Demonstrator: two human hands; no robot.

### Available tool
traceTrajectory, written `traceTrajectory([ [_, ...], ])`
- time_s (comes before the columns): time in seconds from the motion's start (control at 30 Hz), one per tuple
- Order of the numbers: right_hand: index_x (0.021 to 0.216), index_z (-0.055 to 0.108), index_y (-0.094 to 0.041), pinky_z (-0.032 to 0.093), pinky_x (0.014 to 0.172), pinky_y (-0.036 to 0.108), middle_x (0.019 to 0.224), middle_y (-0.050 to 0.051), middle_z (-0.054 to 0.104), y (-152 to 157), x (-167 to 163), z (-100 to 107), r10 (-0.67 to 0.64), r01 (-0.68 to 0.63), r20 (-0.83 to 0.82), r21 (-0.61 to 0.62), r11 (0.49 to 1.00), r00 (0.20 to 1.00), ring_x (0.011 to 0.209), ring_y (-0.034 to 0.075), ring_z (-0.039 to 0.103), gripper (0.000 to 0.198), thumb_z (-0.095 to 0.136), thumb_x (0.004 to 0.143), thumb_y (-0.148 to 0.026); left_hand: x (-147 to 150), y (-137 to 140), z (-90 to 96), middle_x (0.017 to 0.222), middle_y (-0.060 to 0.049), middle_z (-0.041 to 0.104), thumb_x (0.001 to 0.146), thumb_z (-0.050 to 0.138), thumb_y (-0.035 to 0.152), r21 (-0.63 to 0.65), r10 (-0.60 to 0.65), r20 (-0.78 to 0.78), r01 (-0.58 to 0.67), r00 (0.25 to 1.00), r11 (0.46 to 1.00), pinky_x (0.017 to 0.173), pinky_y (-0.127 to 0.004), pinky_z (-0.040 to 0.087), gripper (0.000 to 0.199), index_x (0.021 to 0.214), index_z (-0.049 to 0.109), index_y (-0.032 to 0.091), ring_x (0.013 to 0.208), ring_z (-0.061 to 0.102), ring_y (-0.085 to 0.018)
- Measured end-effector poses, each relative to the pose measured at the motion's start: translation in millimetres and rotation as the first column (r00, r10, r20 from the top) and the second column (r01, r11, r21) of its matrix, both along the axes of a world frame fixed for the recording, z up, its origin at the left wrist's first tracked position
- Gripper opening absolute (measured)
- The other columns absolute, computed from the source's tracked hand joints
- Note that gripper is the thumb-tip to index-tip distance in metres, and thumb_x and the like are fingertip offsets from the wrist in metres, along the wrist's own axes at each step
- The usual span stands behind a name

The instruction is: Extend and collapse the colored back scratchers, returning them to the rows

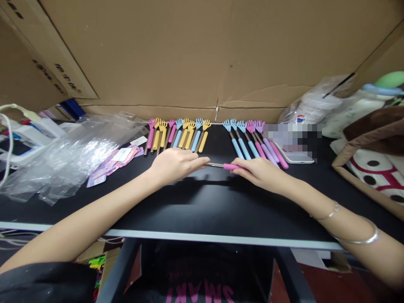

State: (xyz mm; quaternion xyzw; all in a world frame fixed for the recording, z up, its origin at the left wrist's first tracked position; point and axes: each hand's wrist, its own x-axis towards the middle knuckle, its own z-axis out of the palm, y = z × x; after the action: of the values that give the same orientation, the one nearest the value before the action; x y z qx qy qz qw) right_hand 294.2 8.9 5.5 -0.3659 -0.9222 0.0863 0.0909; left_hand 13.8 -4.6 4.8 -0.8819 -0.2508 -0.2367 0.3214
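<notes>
From the wearer's head, one camera faces forward and down across the nearby tabletop [217, 214] toward cardboard [151, 54].

Cardboard [158, 54] behind — a cup [315, 110] with black straw [339, 85], green-topped bottle [362, 107] and brown bag [375, 122] at right

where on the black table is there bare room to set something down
Widest: the table between left hand, right hand and pale front edge. Narrower: between the left back scratchers and right back scratchers. Crowded: the left end, with plastic bags, and the right, around the cup.
</notes>
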Motion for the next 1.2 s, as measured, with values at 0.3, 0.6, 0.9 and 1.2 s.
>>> traceTrajectory([
  [0.3,0.098,0.066,-0.021,0.034,0.053,0.025,0.070,0.002,0.072,-1.5,1.6,-3.1,-0.020,-0.007,0.097,0.265,0.964,0.995,0.061,0.016,0.067,0.042,0.034,0.101,-0.049,0.3,6.2,-12.6,0.081,-0.001,0.076,0.101,0.042,0.043,-0.369,0.081,0.011,-0.071,0.997,0.927,0.053,-0.020,0.038,0.036,0.098,0.071,0.022,0.065,0.068,-0.012],
  [0.6,0.089,0.073,-0.022,0.032,0.052,0.028,0.069,0.003,0.071,-13.7,-4.6,10.5,-0.051,0.016,0.039,0.620,0.785,0.998,0.061,0.013,0.061,0.043,0.042,0.098,-0.050,4.7,5.0,-12.0,0.079,0.001,0.075,0.100,0.044,0.043,-0.674,0.147,0.103,-0.040,0.984,0.738,0.058,-0.020,0.040,0.032,0.105,0.071,0.026,0.065,0.068,-0.013],
  [0.9,0.096,0.072,-0.021,0.035,0.054,0.026,0.079,0.004,0.075,-7.5,-2.9,2.7,-0.022,0.003,0.027,0.559,0.829,0.999,0.066,0.013,0.065,0.042,0.040,0.100,-0.047,3.5,2.9,-15.4,0.079,-0.001,0.077,0.100,0.046,0.039,-0.352,0.064,0.169,-0.001,0.983,0.936,0.052,-0.020,0.037,0.032,0.101,0.073,0.023,0.064,0.069,-0.013],
  [1.2,0.111,0.063,-0.023,0.040,0.057,0.026,0.076,0.002,0.073,-3.5,-2.3,1.0,-0.026,0.022,0.026,0.122,0.992,0.999,0.064,0.017,0.067,0.037,0.034,0.101,-0.044,4.1,-1.5,-3.8,0.054,0.004,0.060,0.099,0.049,0.031,0.007,0.022,0.060,-0.023,0.998,1.000,0.049,-0.024,0.032,0.026,0.094,0.073,0.023,0.052,0.057,-0.009],
])
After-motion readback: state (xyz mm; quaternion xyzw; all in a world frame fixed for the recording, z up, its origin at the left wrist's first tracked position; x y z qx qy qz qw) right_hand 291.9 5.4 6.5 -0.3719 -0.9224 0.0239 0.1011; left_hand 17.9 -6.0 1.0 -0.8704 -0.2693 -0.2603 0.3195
